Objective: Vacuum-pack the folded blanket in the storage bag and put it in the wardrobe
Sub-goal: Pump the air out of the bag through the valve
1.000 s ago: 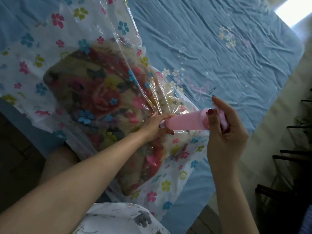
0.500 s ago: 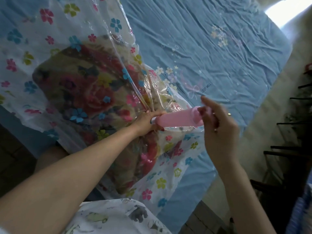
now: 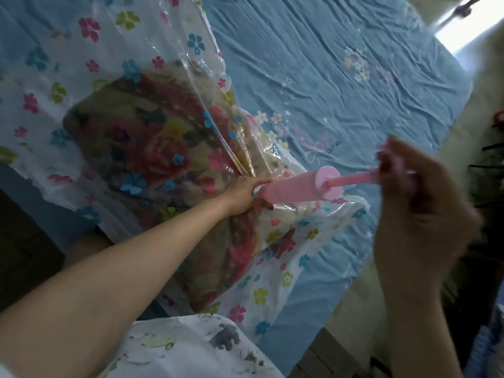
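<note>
From your head camera, the bag (image 3: 90, 64) is clear, crinkled plastic printed with small flowers, lying on the blue, creased sheet (image 3: 341, 64). Inside it the folded blanket (image 3: 147, 148) shows as a soft, plush rose-patterned mound. The pink pump (image 3: 294, 190) is a smooth cylinder with a round end cap, its thin rod drawn out, lying across the bag's near corner. Beyond the bag the sheet runs bare to the bed's far edge; the bag's left side overhangs the bed. Your left hand (image 3: 245, 195) reaches over the blanket and grips the pump's nozzle end against the bag. Your right hand (image 3: 417, 203), blurred, is clenched round the rod's handle, raised beside the bed's right edge.
</note>
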